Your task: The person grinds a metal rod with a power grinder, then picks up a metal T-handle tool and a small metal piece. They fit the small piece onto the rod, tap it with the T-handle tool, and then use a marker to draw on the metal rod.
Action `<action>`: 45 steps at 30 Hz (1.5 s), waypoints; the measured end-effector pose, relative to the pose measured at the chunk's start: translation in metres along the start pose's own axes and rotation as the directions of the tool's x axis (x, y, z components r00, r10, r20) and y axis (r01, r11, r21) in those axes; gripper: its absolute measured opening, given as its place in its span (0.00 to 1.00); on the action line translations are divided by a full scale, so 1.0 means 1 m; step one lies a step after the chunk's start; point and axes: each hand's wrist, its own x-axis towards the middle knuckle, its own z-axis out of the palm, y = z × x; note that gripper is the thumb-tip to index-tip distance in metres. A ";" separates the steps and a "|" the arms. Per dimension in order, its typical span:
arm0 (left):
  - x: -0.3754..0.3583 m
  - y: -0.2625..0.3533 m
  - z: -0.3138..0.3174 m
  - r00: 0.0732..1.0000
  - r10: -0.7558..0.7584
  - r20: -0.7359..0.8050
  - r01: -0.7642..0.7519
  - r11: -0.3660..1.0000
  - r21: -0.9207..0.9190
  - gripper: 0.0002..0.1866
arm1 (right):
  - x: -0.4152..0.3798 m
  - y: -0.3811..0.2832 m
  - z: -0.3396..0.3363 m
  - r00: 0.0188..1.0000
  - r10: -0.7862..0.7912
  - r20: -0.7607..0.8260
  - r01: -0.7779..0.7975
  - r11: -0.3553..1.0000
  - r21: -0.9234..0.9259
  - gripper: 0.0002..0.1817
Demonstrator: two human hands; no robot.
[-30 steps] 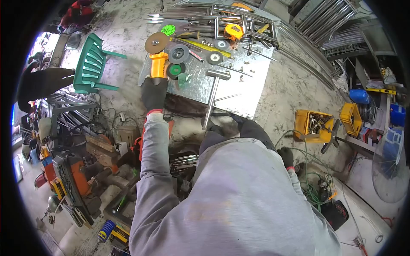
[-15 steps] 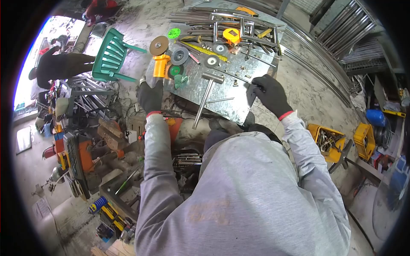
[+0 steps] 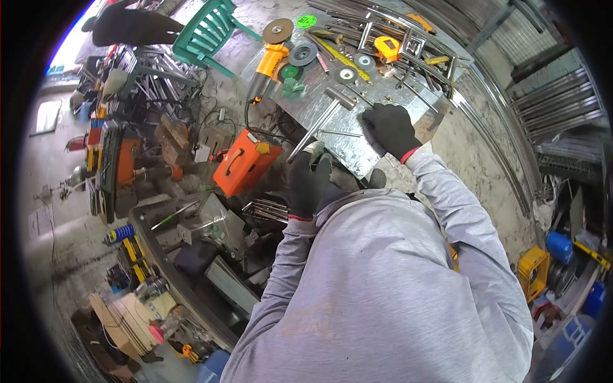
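Observation:
My left hand (image 3: 309, 182), in a dark glove with a red cuff, is close to my body by the table's near edge. Its fingers are bent but apart, beside the handle end of a metal hammer (image 3: 319, 126); no grip on it shows. My right hand (image 3: 389, 129), gloved alike, is over the sheet-metal tabletop (image 3: 306, 105) with its fingers curled in. Whatever those fingers hold, if anything, is hidden. A thin rod (image 3: 361, 96) ends near them, and another short rod (image 3: 340, 133) lies beside the hammer. An angle grinder (image 3: 271, 60) lies at the table's left.
Grinding discs (image 3: 302, 54), a tape measure (image 3: 387, 48) and metal frames (image 3: 408, 45) crowd the table's far side. A green chair (image 3: 205, 35) stands beyond, near another person (image 3: 131, 27). An orange case (image 3: 247, 163) is at left, above a cluttered bin (image 3: 172, 274).
My left hand has left the grinder and come back toward my body, near the hammer handle. My right hand remains over the table with fingers curled. The view has shifted and turned.

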 end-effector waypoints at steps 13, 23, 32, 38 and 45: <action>0.045 -0.018 0.047 0.925 0.341 0.169 -0.379 0.790 0.482 0.19 | -0.029 0.005 -0.024 0.998 0.061 0.027 -0.061 0.998 -0.028 0.08; 0.055 -0.014 0.083 0.931 0.226 0.286 -0.360 0.684 0.634 0.12 | -0.039 0.007 -0.013 0.993 0.117 0.013 -0.117 0.979 0.167 0.07; 0.058 -0.011 0.093 0.962 0.184 0.202 -0.272 0.714 0.645 0.12 | -0.041 0.002 -0.017 0.987 0.161 -0.024 -0.154 0.968 0.196 0.10; 0.057 -0.012 0.097 0.968 0.158 0.194 -0.247 0.726 0.642 0.15 | -0.034 0.006 -0.008 0.994 0.067 -0.081 -0.046 0.970 0.238 0.12; 0.058 -0.029 0.093 0.948 0.262 0.182 -0.319 0.775 0.546 0.16 | -0.036 0.002 -0.009 0.979 0.170 -0.114 -0.136 0.956 0.259 0.12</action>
